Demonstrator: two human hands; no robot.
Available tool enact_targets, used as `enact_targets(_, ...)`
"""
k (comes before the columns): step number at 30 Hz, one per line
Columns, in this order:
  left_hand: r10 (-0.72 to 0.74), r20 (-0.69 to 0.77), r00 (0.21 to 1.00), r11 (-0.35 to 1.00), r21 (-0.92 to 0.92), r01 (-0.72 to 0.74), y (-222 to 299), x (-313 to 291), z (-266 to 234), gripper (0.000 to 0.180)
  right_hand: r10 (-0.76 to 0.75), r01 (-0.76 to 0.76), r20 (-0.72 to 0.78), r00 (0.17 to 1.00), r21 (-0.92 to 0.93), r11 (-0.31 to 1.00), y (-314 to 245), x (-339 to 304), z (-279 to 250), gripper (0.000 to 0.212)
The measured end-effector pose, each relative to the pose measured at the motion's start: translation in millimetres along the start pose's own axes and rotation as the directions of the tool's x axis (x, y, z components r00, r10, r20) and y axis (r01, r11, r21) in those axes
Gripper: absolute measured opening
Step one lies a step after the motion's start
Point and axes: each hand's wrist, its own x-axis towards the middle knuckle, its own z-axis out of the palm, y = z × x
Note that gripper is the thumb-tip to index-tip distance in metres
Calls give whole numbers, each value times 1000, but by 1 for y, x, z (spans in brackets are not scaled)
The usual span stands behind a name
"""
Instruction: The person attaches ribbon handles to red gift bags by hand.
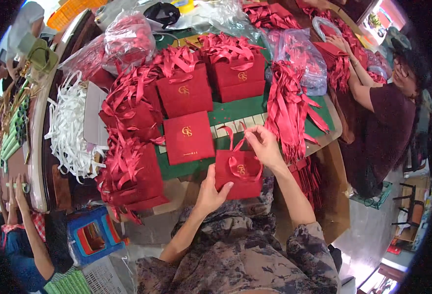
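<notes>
A small red gift bag [246,190] with a gold emblem and red ribbon handles is held at the table's front edge. My left hand [211,192] grips its left side, thumb across the front. Above the bag's top right, my right hand [266,147] pinches a red ribbon [230,134] between thumb and fingertips. Another ribbon loop hangs over the bag's front. Just behind to the left, a flat red bag [189,139] lies face up on the green mat [176,170].
Finished-looking red bags [184,95] stand in rows behind and left. Ribboned flat bags [288,112] are piled at right. White ribbon strips [71,127] fill a box at left. Co-workers sit at both sides; the right one's hands [341,44] touch red bags. A blue stool [91,235] stands lower left.
</notes>
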Motion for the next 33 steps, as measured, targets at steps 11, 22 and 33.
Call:
enact_targets(11, -171, 95, 981, 985, -10, 173, -6, -39, -20, 66, -191, 191, 0, 982, -47, 981, -14, 44, 24, 17)
enact_targets(22, -113, -295, 949, 990, -112, 83, -9, -98, -70, 56, -154, 122, 280, 948, 128, 984, -39, -37, 48, 33)
enact_targets(33, -32, -784, 620, 991, 56, 122, -54, -142, -128, 75, -320, 363, 427, 846, -22, 931, -50, -88, 175, 20)
